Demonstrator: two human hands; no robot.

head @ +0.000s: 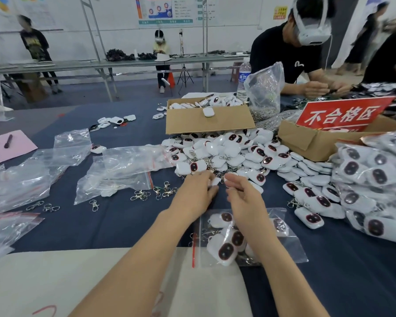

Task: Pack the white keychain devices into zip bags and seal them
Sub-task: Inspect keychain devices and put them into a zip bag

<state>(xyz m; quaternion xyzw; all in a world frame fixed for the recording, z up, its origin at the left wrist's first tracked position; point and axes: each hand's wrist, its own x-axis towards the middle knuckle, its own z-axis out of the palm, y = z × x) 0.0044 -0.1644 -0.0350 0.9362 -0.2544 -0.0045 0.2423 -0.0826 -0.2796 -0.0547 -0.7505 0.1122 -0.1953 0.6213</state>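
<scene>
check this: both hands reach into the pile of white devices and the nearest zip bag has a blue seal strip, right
Wrong: the head view shows the zip bag has a red seal strip, not blue. The left hand and right hand reach into the pile.

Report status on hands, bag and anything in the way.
Left hand pinching a white device at pile edge; right hand beside it, grip unclear. Zip bag part-filled under right forearm. Nothing blocking.
</scene>
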